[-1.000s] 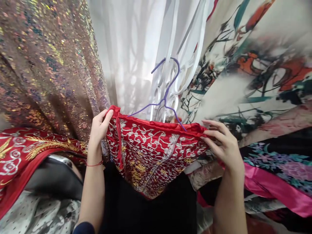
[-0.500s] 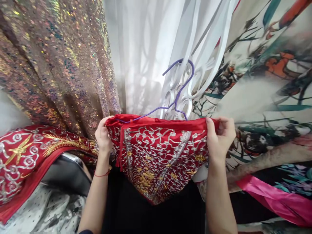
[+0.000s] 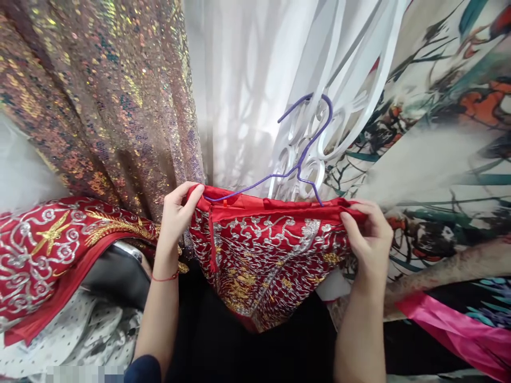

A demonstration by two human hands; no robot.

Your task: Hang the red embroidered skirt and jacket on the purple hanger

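Observation:
A red skirt [image 3: 263,255] with silver and gold embroidery is stretched between my hands, its plain red waistband uppermost. My left hand [image 3: 179,207] pinches the band's left end, thumb on top. At the other end, my right hand [image 3: 369,229] has its fingers behind the band and its thumb in front. A purple hanger [image 3: 271,177] rises from inside the waistband; its lower part is hidden by the cloth. The hanger's hook meets a white scrolled frame [image 3: 339,127], but whether it bears on it I cannot tell. A red cord [image 3: 213,244] dangles near the left end.
Left of me, another red embroidered garment [image 3: 43,250] lies over a dark chair-like shape, above white dotted cloth [image 3: 64,330]. Sequinned fabric [image 3: 131,96] hangs behind it. Patterned fabric [image 3: 447,133] and a bright pink cloth [image 3: 451,330] are on the right.
My left hand has shifted its grip, its thumb now over the top of the waistband. The right thumb has eased slightly lower. The whole view has moved a little.

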